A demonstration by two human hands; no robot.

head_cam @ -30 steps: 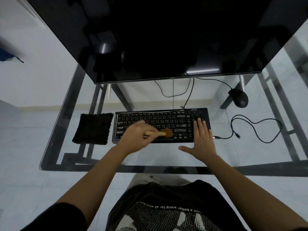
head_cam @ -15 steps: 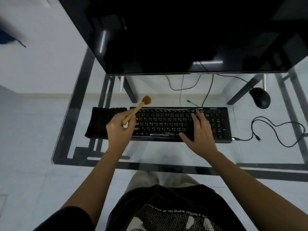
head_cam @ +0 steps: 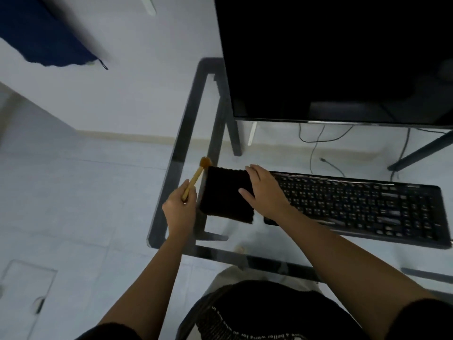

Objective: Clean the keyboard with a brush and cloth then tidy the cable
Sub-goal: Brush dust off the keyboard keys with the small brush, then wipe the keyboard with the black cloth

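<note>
**Nearest.** Dark printed shirt (head_cam: pixel 257 312), one. Bare forearms, two.

**Desk** (head_cam: pixel 245 257), one: glass top on a dark frame, floor visible through it.

**Left hand** (head_cam: pixel 179 209), one, at the desk's left edge. Fingers curled round the lower handle of the brush, thumb across it.

**Brush** (head_cam: pixel 195 179), one: pale wooden handle and brown bristle head. It is held off the keys, pointing up and away, head just beside the cloth's far left corner. Contact with the cloth cannot be told.

**Cloth** (head_cam: pixel 224 196), one: dark, ribbed, lying flat on the glass just left of the keyboard.

**Right hand** (head_cam: pixel 266 193), one, resting over the cloth's right edge. Fingers reach to its far edge, close together and only slightly bent; thumb spread apart on the fabric. No firm grip is evident.

**Keyboard** (head_cam: pixel 362 204), one: black, on the glass to the right, untouched by the brush.

**Cables** (head_cam: pixel 316 143): several thin strands hang below the monitor, blurred, with no sure count. One loose plug end (head_cam: pixel 324 160).

**Monitor** (head_cam: pixel 331 57), one, dark.

**Blue fabric** (head_cam: pixel 41 33), one, far left.

**Step in hand (judged).** Change-over from brush to cloth.

**Next move calls for:** closing the right fingers on the cloth, lifting it clear and carrying it over the keys, with the brush kept aside or set down. Cable not yet tidied.
</note>
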